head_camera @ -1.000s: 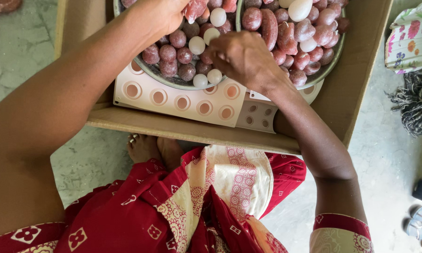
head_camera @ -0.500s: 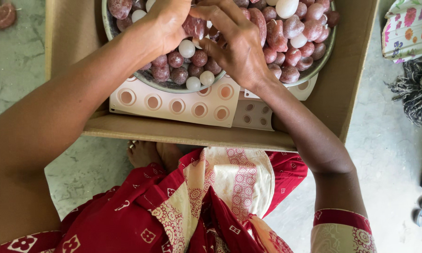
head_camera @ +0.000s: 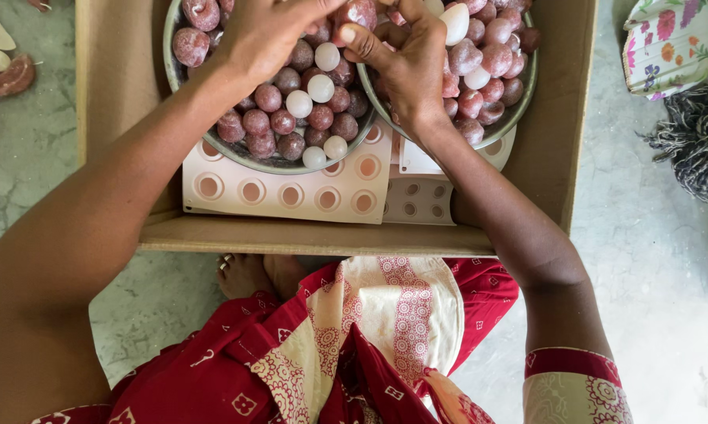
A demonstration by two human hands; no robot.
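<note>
Maroon ball [head_camera: 357, 12] now pinched between both hands at top centre of frame, above gap between two bowls; a second ago hands were apart. Left hand [head_camera: 271, 31] fingers closed on it; right hand [head_camera: 405, 59] thumb pressing. Left bowl [head_camera: 212, 140], right bowl [head_camera: 519, 98] full, sitting in box [head_camera: 307, 234].

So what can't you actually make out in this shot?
- Left hand: fingertips cut off by the top edge of the head view.
- Reddish piece between both hands: partly covered by the right hand, shape unclear.
- Two metal bowls: far rims beyond the top edge.
- Moulded trays: mostly hidden under the bowls.
</note>
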